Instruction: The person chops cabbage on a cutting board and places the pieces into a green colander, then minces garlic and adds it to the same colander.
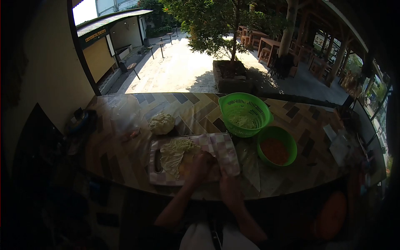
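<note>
Pale cabbage leaves [177, 156] lie on a checked pink-and-white cutting board [225, 146]. My left hand [202, 164] is curled at the right side of the leaves, pressing on cabbage against the board; its fingertips are in shadow. Close by on the right, my right hand [229, 185] is closed at the board's front edge around what looks like a knife, mostly hidden in the dark. Beyond the board rests a cabbage head [161, 123]. A green colander [246, 102] holds shredded cabbage [243, 121].
A green bowl [295, 146] with orange contents stands right of the board. Between them lies a pale triangular item [251, 171]. Clear plastic [125, 112] lies at the left. White items [339, 143] sit far right on the patterned counter [112, 154].
</note>
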`<action>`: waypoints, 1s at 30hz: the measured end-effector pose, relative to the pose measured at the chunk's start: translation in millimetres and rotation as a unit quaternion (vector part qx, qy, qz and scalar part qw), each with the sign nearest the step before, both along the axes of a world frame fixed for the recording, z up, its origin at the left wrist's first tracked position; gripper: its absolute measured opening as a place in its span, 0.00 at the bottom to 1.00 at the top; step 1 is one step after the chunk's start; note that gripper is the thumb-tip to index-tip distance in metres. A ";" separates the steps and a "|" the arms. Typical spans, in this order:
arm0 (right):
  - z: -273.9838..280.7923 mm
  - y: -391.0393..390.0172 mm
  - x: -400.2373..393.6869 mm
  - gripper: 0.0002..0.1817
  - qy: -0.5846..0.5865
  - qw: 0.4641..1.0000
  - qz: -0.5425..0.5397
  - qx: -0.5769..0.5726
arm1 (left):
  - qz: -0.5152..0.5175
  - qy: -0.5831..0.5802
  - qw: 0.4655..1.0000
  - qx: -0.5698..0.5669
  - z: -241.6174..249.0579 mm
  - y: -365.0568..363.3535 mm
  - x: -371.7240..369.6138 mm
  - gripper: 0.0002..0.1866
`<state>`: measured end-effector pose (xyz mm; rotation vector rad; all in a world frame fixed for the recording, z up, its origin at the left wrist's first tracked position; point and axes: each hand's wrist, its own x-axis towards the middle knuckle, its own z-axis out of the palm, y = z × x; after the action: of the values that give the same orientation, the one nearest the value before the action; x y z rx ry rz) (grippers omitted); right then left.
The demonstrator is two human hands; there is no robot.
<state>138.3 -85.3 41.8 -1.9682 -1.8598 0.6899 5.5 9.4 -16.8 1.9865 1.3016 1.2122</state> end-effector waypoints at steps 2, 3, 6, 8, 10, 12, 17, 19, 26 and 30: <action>-15.3 16.2 0.1 0.23 -0.005 0.999 0.018 0.035 | -0.010 0.044 0.998 0.047 -0.7 -0.7 -1.1 0.07; -15.0 22.5 3.5 0.23 0.017 0.998 0.026 0.054 | -0.003 0.059 0.996 0.066 -1.0 -1.9 -0.1 0.07; -7.5 31.7 18.0 0.22 0.070 0.993 0.049 0.080 | 0.014 0.083 0.990 0.110 -2.9 -9.2 3.6 0.06; 5.6 26.4 23.1 0.22 0.091 0.992 0.064 0.060 | 0.025 0.070 0.989 0.130 -0.5 -13.4 5.1 0.06; 8.8 15.7 16.5 0.22 0.062 0.997 0.032 0.026 | 0.030 0.072 0.993 0.087 -3.8 -11.1 2.9 0.06; 1.4 5.2 8.1 0.23 0.049 0.999 0.009 0.019 | 0.032 0.051 0.997 0.057 -2.4 -12.1 2.4 0.06; -11.3 11.1 -8.0 0.24 0.031 0.999 -0.008 0.019 | 0.000 0.014 0.998 0.054 6.5 -15.0 -0.8 0.06; -14.0 23.0 -2.3 0.25 0.038 0.998 0.016 0.046 | -0.001 0.033 0.997 0.067 -2.3 -12.1 -1.0 0.07; 16.8 15.1 21.3 0.21 0.073 0.994 0.064 0.043 | 0.010 0.027 0.998 0.053 -8.9 -12.2 -1.9 0.08; -10.9 -0.1 3.1 0.25 0.070 0.997 0.016 0.036 | 0.032 -0.023 0.999 0.009 -0.4 -18.2 1.1 0.08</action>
<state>141.4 -85.4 30.9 -1.8016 -1.8115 0.7393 6.6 -8.8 -17.2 1.9317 1.3450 1.2951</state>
